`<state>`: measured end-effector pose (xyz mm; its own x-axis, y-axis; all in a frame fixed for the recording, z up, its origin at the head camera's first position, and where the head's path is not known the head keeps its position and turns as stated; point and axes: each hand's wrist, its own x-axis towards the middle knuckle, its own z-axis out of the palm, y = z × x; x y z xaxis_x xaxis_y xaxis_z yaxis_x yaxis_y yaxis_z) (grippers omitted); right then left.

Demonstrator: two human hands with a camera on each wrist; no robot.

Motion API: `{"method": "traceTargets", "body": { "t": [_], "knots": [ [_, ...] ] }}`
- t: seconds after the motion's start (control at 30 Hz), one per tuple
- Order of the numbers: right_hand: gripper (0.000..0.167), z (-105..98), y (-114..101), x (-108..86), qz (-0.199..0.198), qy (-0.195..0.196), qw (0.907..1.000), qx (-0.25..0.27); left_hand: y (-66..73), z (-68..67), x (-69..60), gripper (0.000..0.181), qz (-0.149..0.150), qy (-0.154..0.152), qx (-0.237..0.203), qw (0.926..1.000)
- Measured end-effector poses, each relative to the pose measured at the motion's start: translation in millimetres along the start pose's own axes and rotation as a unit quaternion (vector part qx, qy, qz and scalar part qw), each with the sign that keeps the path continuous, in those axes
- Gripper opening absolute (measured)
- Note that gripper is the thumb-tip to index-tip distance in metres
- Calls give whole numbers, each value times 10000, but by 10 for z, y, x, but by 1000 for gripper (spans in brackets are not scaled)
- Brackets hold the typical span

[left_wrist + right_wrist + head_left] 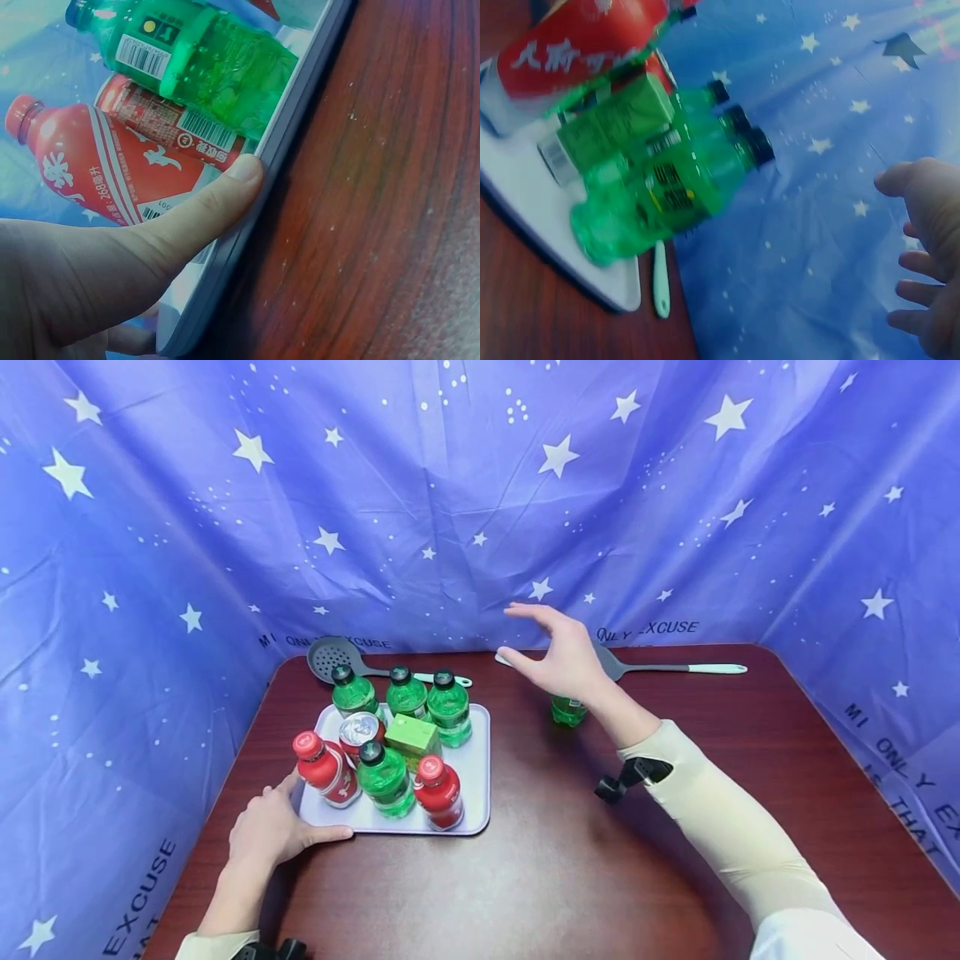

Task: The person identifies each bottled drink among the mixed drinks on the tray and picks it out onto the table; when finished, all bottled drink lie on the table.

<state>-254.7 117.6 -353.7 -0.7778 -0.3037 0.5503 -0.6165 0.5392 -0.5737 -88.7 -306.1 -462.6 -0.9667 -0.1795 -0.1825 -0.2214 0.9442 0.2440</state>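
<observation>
At the near left corner of a white tray point(477, 785), my left hand point(262, 828) grips the rim, its thumb point(202, 206) lying along the near edge. On the tray stand several green soda bottles point(386, 785) with black caps, two red bottles point(440, 793), a red can point(362, 732) and a green drink carton point(414, 737). My right hand point(564, 658) is raised right of the tray, fingers spread and holding nothing. Below and partly behind it, another green soda bottle point(568, 712) stands on the table; its top is hidden by the hand.
A grey skimmer point(335, 660) lies behind the tray, its pale handle passing behind the bottles. Behind my right hand lies a grey utensil point(611, 664) with a pale green handle. Another pale handle point(503, 658) shows left of that hand. A starry blue curtain point(480, 510) borders the brown table point(570, 877).
</observation>
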Motion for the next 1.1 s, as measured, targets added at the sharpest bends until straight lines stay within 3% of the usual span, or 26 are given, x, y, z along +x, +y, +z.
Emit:
{"method": "traceTargets", "body": {
  "t": [0.33, 0.73, 0.9, 1.1],
  "knots": [
    [58, 314, -171, 20, 80, -889, 9938, 666, -18, 4, -3, 145, 188, 137, -37, 9997],
    [57, 659, -189, -77, 264, -1467, 9848, 895, -34, 6, -13, 146, 227, 143, -47, 9996],
    [57, 772, -174, -129, 104, -1518, 9855, 753, -38, 2, -4, 146, 305, 254, -20, 9992],
    [59, 877, -136, -177, 333, -1630, 9824, 846, -31, 23, 15, 148, 360, 267, 23, 9990]
  ]
}}
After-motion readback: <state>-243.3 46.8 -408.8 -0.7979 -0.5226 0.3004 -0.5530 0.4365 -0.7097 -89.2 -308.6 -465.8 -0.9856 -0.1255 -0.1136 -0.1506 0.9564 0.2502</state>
